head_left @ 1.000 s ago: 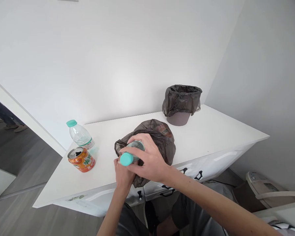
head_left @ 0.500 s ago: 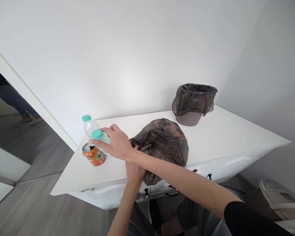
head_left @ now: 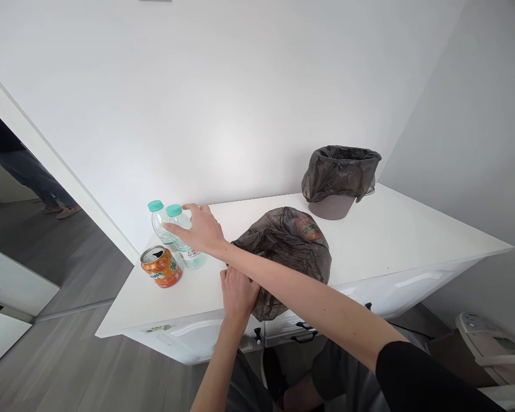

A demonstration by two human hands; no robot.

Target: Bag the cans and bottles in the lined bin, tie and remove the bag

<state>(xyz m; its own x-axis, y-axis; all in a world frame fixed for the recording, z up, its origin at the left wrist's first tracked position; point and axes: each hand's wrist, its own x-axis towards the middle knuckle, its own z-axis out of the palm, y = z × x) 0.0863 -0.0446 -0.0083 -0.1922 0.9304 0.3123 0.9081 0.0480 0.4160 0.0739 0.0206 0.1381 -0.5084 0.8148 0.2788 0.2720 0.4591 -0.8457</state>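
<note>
At the far left of the bench [head_left: 369, 240] stand two clear bottles with teal caps. The left bottle [head_left: 158, 217] is free; the right bottle [head_left: 181, 237] stands upright just beside it, touching or nearly so, with the right hand [head_left: 201, 232] wrapped loosely about its upper body, thumb toward the near side and fingers curled over the far side. Just in front of both sits an opened orange can [head_left: 161, 266], close to the bottle bases.

To set this bottle down well, I would judge that the base should sit flat on the bench before the fingers ease off, and the hand should lift straight away rather than sweep left, since the neighbouring bottle and the can are close enough to knock.

Right of the bottles, at the near edge, the left hand [head_left: 238, 292] is closed on a bunch of the dark bag [head_left: 292, 252], pinching its crumpled near-left edge; a firm hold there keeps the bag from sliding off the edge. The bag lies slumped mid-bench with something orange showing through its top.

Far right, well apart, a lined bin [head_left: 339, 183] stands.
</note>
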